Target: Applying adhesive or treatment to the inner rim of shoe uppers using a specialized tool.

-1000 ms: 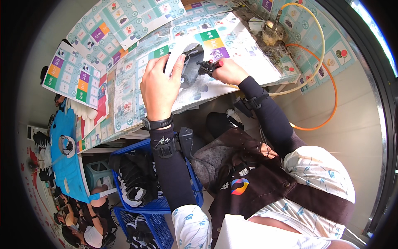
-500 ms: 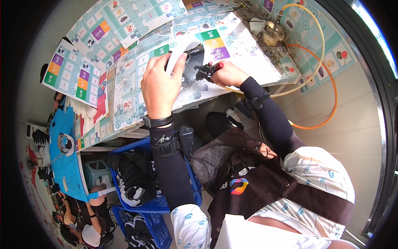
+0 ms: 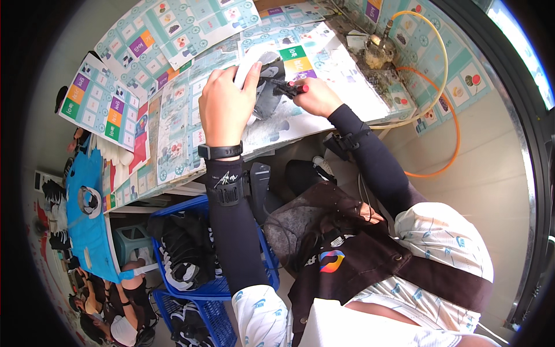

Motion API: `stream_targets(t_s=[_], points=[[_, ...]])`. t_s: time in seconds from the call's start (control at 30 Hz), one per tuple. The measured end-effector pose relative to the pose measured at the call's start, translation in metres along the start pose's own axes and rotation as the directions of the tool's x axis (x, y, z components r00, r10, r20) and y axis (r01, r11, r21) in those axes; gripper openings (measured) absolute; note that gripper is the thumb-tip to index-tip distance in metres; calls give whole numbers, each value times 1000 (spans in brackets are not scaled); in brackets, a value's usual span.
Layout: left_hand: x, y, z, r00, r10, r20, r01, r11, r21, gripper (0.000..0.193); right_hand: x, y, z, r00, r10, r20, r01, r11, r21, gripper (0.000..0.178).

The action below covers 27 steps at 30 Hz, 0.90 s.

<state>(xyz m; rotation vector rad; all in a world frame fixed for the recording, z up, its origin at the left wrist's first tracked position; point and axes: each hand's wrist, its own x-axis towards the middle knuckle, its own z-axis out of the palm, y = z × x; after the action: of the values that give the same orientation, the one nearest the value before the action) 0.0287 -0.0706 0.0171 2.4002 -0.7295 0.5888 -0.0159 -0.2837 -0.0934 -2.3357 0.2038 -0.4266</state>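
- Shoe [image 3: 267,87], dark grey with a white sole, lies on the paper-covered workbench [image 3: 358,98], near its middle, toe end pointing away from the person.
- Left hand [image 3: 226,104] sits on the shoe's left side, fingers curled shut around the white sole edge, thumb side up; black watch on the wrist just below.
- Right hand [image 3: 315,98] is just right of the shoe, fingers closed around a small red-handled tool [image 3: 292,88] whose dark tip touches the shoe's upper.
- Printed sheets [image 3: 104,104] with teal, purple and orange squares cover the workbench left of the shoe and hang over its edge.
- Yellow hose [image 3: 430,63] and orange hose [image 3: 451,133] loop well right of the shoe, off the bench's far corner.
- Grimy pot [image 3: 378,49] stands beyond the shoe to the right, by the hoses.
- Blue plastic crate [image 3: 196,254] with black-and-white shoes inside sits below the workbench, well under the shoe, beside the left forearm.
- Brown apron [image 3: 347,254] covers the person's lap under the bench edge.
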Motion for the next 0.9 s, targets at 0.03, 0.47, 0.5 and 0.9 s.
stream_targets(t_s=[0.03, 0.47, 0.5, 0.9], points=[[3, 2, 0, 1000, -9, 11, 9, 1000, 13, 61, 1, 0, 1, 1000, -24, 18, 24, 1000, -11, 25], [11, 6, 4, 1000, 17, 1, -17, 1000, 22, 62, 4, 1, 7, 995, -61, -78, 59, 998, -28, 24], [10, 6, 4, 1000, 15, 3, -15, 1000, 17, 62, 4, 0, 7, 995, -61, -77, 59, 998, -28, 24], [7, 6, 2, 1000, 15, 5, -15, 999, 28, 63, 4, 1, 8, 999, -44, -26, 44, 999, 0, 27]])
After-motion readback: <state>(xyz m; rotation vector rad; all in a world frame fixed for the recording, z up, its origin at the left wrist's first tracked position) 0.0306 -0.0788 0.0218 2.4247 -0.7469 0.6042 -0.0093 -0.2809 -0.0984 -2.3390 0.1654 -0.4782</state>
